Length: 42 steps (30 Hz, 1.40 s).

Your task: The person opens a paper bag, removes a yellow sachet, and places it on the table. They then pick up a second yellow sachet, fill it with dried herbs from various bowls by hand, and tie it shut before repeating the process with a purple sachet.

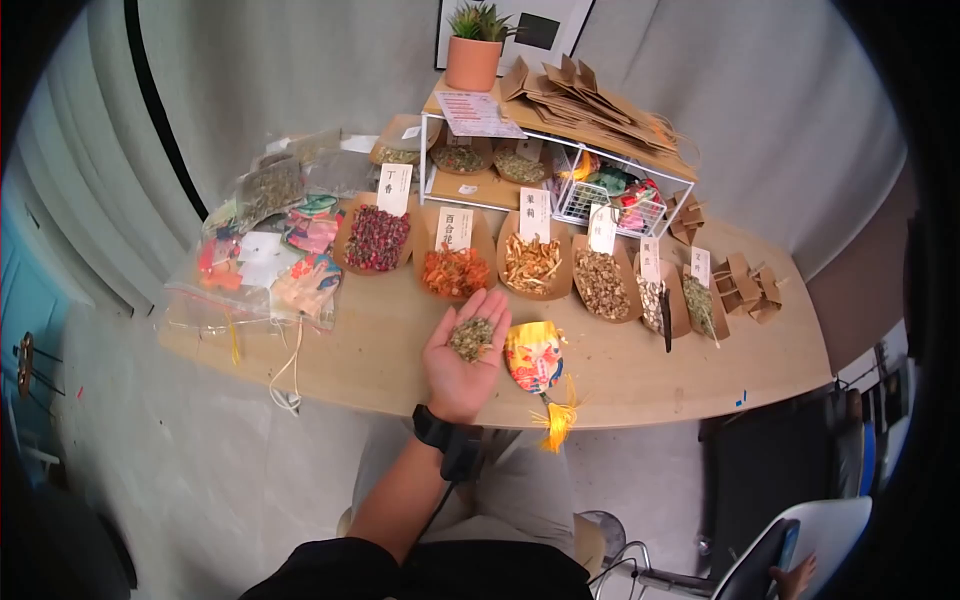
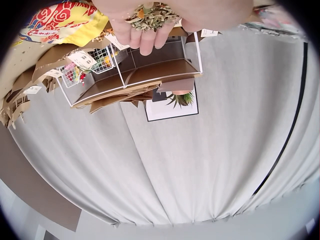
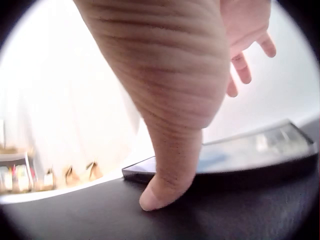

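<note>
The wrist views' top edges crop the hands point(image 2: 205, 12) point(image 3: 175, 75); the labels point(image 1: 396, 190) bear lines too small to read.

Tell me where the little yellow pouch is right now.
In the head view, the yellow pouch lies on the table near its front edge, just right of the left hand, its tassel hanging over that edge.

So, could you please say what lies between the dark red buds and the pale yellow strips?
The head view shows a brown tray of orange dried petals with a white label card there.

Pale curtains point(image 1: 300, 90) behind a wooden table point(image 1: 640, 375) — grey floor point(image 1: 200, 470) below.
</note>
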### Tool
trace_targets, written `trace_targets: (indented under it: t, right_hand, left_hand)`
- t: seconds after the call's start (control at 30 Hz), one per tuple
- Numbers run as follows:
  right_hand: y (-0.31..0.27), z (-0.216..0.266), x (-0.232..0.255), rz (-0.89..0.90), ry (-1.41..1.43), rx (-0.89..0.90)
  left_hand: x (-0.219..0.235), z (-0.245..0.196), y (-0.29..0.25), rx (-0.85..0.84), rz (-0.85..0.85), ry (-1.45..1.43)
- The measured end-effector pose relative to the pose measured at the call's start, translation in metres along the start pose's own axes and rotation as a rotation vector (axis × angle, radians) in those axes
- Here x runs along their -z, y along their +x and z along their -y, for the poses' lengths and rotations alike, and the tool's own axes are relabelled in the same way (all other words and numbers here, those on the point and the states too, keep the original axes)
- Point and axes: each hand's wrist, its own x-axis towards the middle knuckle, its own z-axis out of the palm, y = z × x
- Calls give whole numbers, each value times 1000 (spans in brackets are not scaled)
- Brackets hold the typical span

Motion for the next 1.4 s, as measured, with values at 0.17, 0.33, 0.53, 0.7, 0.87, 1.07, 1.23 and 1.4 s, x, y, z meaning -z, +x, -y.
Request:
trace_targets:
  t: [0.17,0.33,0.53,0.7,0.87,1.07,1.23,1.4]
  right_hand:
    - [-10,109,2,-311,309,422]
    - [-93,354,34,-202,733,654]
    - [-145,512,102,91,1366,1036]
    - [-150,586,111,45,1326,1221]
    - [-150,604,114,55,1196,1175]
    - [-151,607,112,74,1249,1107]
    - [-155,608,110,-24,1313,1092]
    - [-154,603,106,35,1432,1063]
  left_hand:
    - [-3,2,-2,-8,9,39]
    - [2,1,-3,16,29,5]
    - [3,2,-3,53,45,-7]
    - [-4,3,-3,65,49,117]
    - [-6,4,-3,60,84,210]
    - [-5,6,-3,65,90,258]
    - [-4,6,-4,53,44,238]
    - [-7,6,-4,50,-10,188]
